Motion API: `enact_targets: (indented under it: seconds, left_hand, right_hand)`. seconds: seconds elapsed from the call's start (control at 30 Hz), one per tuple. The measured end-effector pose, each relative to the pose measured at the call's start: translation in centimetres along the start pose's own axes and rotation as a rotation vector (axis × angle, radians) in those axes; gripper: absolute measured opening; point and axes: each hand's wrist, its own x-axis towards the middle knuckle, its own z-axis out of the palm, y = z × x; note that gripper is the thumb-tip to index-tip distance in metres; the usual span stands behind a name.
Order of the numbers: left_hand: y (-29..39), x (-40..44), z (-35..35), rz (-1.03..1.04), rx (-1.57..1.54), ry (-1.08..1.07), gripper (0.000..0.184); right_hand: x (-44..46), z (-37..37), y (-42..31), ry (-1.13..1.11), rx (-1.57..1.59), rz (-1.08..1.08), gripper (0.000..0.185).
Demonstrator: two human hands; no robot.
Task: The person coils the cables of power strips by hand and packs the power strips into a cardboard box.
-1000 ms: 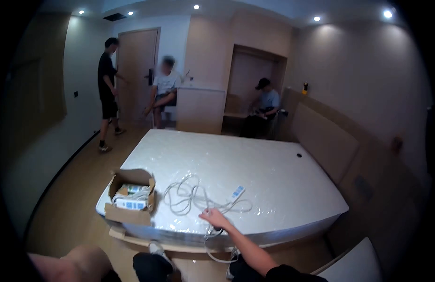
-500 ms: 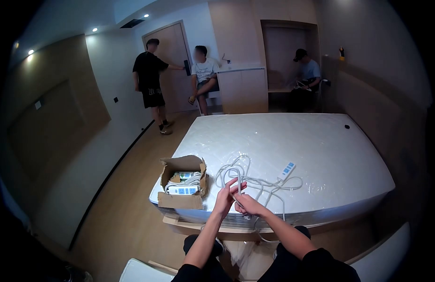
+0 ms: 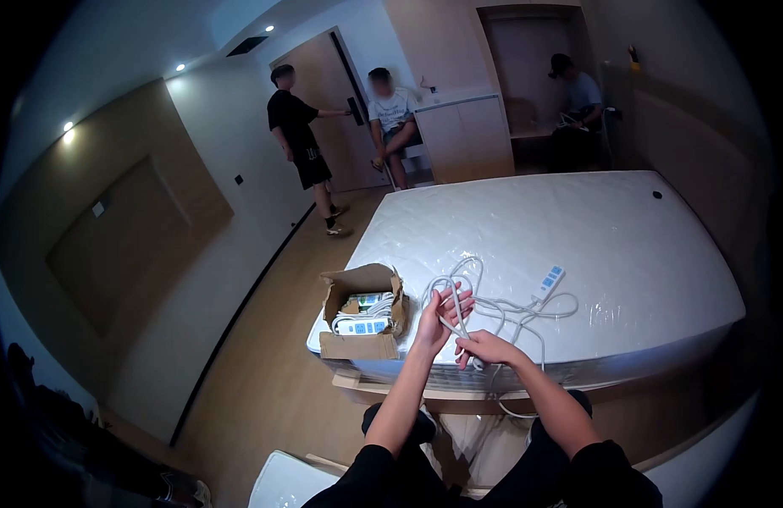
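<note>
White cable (image 3: 517, 315) lies in loose loops on the plastic-covered mattress (image 3: 611, 245) and runs up to both hands. My left hand (image 3: 442, 317) has the cable across its palm, fingers curled round it. Just to the right and slightly lower, my right hand (image 3: 484, 349) pinches the cable near its end. A white power strip with blue sockets (image 3: 552, 281) rests on the mattress beyond the loops. At the near left corner, an open cardboard box (image 3: 359, 346) contains another white power strip (image 3: 362, 327) and bundled white cable.
One person (image 3: 298, 127) stands with a hand at the door (image 3: 336, 161). A second person (image 3: 391, 110) sits beside a cabinet (image 3: 463, 140). A third person (image 3: 578, 97) sits at the back right. Part of a white seat (image 3: 285, 483) shows at the bottom.
My left hand has come into view and taken hold of the cable beside my right hand. The view has swung left. The standing person's arm has reached the door handle, and the door now stands slightly ajar.
</note>
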Motion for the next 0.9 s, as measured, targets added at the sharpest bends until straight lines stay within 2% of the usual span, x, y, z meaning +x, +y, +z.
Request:
enact_targets:
  seconds: [0.1, 0.13, 0.2, 0.3, 0.33, 0.4, 0.43, 0.47, 0.53, 0.57, 0.6, 0.63, 0.67, 0.73, 0.77, 0.83, 0.87, 0.9]
  left_hand:
    - [0.4, 0.7, 0.0, 0.086, -0.033, 0.04, 0.051]
    - [0.8, 0.7, 0.1, 0.126, -0.071, 0.088, 0.048]
    - [1.2, 2.0, -3.3, 0.082, -0.239, -0.18, 0.044]
    - [2.3, 4.0, -4.7, -0.153, -0.472, -0.622, 0.04]
    - [1.9, 4.0, -4.9, -0.134, -0.472, -0.621, 0.04]
    - [1.5, 1.8, -0.1, 0.082, -0.156, -0.033, 0.042]
    - [1.0, 0.6, 2.0, 0.116, -0.076, -0.02, 0.05]
    - [-0.3, 0.5, 1.1, 0.076, 0.07, -0.019, 0.058]
    - [-3.8, -0.2, -0.7, -0.019, 0.389, -0.059, 0.054]
    - [-4.7, -0.9, -0.6, -0.03, 0.518, -0.048, 0.049]
    - [-5.2, -1.4, -0.5, -0.045, 0.654, -0.033, 0.045]
    - [-5.6, -1.7, -0.3, 0.022, 0.586, 0.081, 0.034]
    - [-5.3, -2.0, 0.2, 0.012, 0.591, 0.088, 0.034]
    - [-4.4, -1.9, 1.2, 0.138, 0.659, 0.175, 0.031]
    - [-4.6, -1.0, -0.3, 0.222, 0.548, 0.12, 0.028]
    - [-3.0, -0.7, 0.7, 0.147, 0.488, 0.133, 0.026]
    - [-2.3, -0.5, 0.8, 0.089, 0.432, 0.13, 0.026]
    - [-1.8, 0.0, 0.7, 0.183, 0.538, 0.123, 0.026]
  right_hand:
    - [-1.2, -0.6, -0.8, -0.021, -0.111, 0.007, 0.037]
    - [-1.3, -0.3, -0.4, 0.023, -0.01, -0.097, 0.035]
    - [-1.5, -0.2, -1.0, 0.07, -0.036, -0.123, 0.029]
    - [-3.1, 1.3, -2.5, 0.149, -0.205, -0.319, 0.023]
    - [-2.6, 1.4, -2.1, 0.133, -0.215, -0.321, 0.023]
    - [-1.5, 1.3, -0.9, 0.279, -0.103, -0.206, 0.024]
    - [-1.6, 1.1, -0.5, 0.355, -0.078, -0.282, 0.021]
    - [-1.5, 1.0, -0.4, 0.359, -0.093, -0.277, 0.021]
    - [-0.9, 1.1, -0.1, 0.479, -0.044, -0.228, 0.025]
    - [-0.3, 0.8, -0.1, 0.434, -0.205, -0.181, 0.029]
    - [-0.2, 0.8, 0.3, 0.433, -0.194, -0.185, 0.029]
    - [-0.3, 1.1, 0.7, 0.47, -0.265, -0.252, 0.032]
    - [-0.7, 1.5, 0.5, 0.504, -0.34, -0.312, 0.036]
    - [-0.4, 2.1, 0.2, 0.568, -0.126, -0.467, 0.042]
    - [-0.8, 2.1, -0.3, 0.552, -0.103, -0.442, 0.041]
    - [-1.8, 2.1, -1.7, 0.5, -0.106, -0.362, 0.044]
    - [-1.5, 2.7, -1.2, 0.66, -0.15, -0.547, 0.054]
    - [-1.0, 2.7, -0.1, 0.654, -0.103, -0.494, 0.058]
